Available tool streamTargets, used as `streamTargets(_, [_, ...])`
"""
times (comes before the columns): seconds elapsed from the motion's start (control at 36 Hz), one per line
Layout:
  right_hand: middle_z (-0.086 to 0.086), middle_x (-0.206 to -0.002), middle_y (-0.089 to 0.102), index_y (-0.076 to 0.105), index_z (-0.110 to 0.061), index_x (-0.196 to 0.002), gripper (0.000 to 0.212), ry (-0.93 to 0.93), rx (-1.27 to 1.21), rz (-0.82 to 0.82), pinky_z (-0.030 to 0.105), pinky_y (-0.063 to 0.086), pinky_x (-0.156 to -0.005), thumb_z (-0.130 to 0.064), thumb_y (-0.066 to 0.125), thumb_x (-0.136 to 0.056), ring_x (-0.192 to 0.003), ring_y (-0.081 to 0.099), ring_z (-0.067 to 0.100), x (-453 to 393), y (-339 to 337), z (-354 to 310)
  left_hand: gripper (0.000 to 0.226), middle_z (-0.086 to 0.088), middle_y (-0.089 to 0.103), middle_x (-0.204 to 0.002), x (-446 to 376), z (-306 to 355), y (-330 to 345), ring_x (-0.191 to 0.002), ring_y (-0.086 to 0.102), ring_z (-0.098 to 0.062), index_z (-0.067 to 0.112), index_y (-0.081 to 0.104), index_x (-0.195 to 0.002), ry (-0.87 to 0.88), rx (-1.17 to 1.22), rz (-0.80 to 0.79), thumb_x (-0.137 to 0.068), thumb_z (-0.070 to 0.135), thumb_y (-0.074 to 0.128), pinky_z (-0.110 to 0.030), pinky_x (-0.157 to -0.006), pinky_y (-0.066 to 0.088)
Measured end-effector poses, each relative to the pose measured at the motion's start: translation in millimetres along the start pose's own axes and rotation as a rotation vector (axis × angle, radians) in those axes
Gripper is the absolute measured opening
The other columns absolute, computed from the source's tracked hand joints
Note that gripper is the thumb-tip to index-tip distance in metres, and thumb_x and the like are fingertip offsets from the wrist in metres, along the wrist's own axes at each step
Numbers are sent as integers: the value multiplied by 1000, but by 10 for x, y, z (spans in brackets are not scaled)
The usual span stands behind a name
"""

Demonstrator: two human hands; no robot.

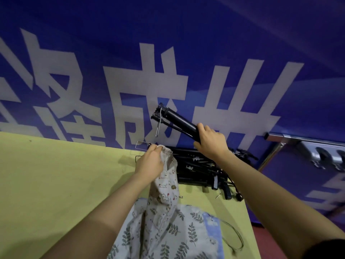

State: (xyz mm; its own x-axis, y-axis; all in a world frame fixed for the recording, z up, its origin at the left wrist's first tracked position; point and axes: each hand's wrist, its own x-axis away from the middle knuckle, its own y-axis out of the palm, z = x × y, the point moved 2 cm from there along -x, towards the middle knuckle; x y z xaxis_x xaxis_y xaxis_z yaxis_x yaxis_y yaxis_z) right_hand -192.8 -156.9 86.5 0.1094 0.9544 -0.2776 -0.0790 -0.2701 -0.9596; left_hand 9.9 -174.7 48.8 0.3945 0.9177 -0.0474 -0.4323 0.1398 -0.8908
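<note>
My right hand (210,142) grips a black tube-shaped tool (179,120), raised and tilted up to the left over the table's far edge. A thin wire hook (158,122) hangs from the tool's far end. My left hand (150,161) pinches the top of a small white printed garment (166,182) and lifts it off the table. A thin wire frame (142,144) shows just above the left fingers. The garment's lower part lies on a leaf-patterned cloth (186,230).
The yellow-green table (56,184) meets a blue banner with large white characters (130,81) at the back. A pile of black clip hangers (201,169) lies at the table's far right. A blue tag (212,232) and a cord lie on the cloth. A metal frame (291,139) stands to the right.
</note>
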Motion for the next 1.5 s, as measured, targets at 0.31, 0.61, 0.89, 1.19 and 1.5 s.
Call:
streamTargets(0.31, [11, -105, 67, 34, -13, -120, 47, -51, -164, -45, 36, 43, -63, -39, 59, -89, -90, 64, 37, 445, -52, 9, 64, -5, 29, -152, 182, 9, -80, -139, 31, -21, 6, 29, -147, -113, 423, -2, -87, -3, 50, -23, -109, 26])
streamTargets(0.61, [6, -108, 65, 33, -18, -127, 46, -146, -138, -183, 40, 52, -64, -34, 57, -91, -90, 63, 31, 789, 230, -46, 64, -6, 41, -143, 275, -135, -128, -122, 50, -25, 14, 38, -143, -250, 744, 106, -83, -2, 55, -26, -83, 47])
streamTargets(0.89, [9, -97, 64, 44, -19, -131, 49, -336, 186, -30, 36, 38, -82, -9, 58, -85, -88, 61, 30, 765, 76, -164, 68, 1, 34, -149, 452, 79, -188, -131, 39, -19, 15, 31, -147, 6, 286, 65, -85, -1, 53, -21, -97, 34])
streamTargets(1.19, [1, -57, 56, 60, -13, -76, 23, -704, 469, 287, 31, 30, -76, -11, 77, -60, -51, 55, 23, 540, -467, -345, 52, 1, 52, -120, 405, 375, -76, -118, 38, -24, 23, 50, -125, 119, -107, 19, -80, 47, 63, -35, -95, 26])
streamTargets(1.5, [4, -94, 61, 53, -15, -99, 16, -567, 157, 518, 34, 29, -75, -25, 50, -88, -78, 56, 25, 711, -364, -186, 24, -2, 65, -98, 285, 335, -84, -101, 57, -25, 18, 57, -101, 5, 248, 181, -79, 24, 66, -36, -84, 33])
